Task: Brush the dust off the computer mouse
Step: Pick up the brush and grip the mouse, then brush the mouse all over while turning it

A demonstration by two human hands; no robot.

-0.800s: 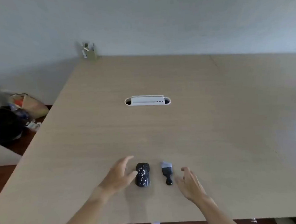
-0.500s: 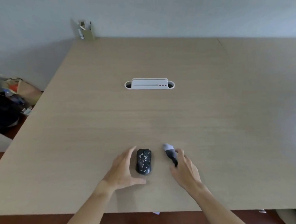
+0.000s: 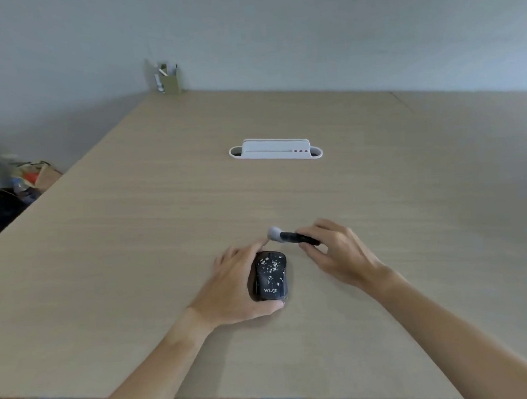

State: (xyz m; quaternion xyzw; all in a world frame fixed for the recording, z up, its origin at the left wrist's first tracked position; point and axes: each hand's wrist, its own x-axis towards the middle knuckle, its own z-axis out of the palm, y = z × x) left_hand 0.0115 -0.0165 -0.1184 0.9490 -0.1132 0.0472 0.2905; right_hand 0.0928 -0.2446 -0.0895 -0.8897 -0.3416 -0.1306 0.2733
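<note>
My left hand (image 3: 235, 287) wraps the mouse (image 3: 269, 276) from its left side, thumb at the near end and fingers curled round the far end, pinning it flat on the desk (image 3: 136, 251). The mouse sits near the front edge, about the middle of the desk, black with pale flecks scattered over its back. I take those flecks for the dust.

My right hand (image 3: 335, 250) is closed on the handle of a small brush (image 3: 291, 236), held roughly level with the pale bristles pointing left. The bristle tip hangs just beyond the far end of the mouse, close to my left fingertips; I cannot tell whether it touches them.

I judge the pick-up done and the brushing not yet begun, since the flecks look undisturbed. The next move calls for me to tip the bristles down onto the back of the mouse and sweep across it, steering clear of my own fingers while the left hand keeps the mouse steady.

Farther back a white cable tray (image 3: 275, 150) is set into the desk, and a pen holder (image 3: 169, 79) stands at the far corner.
</note>
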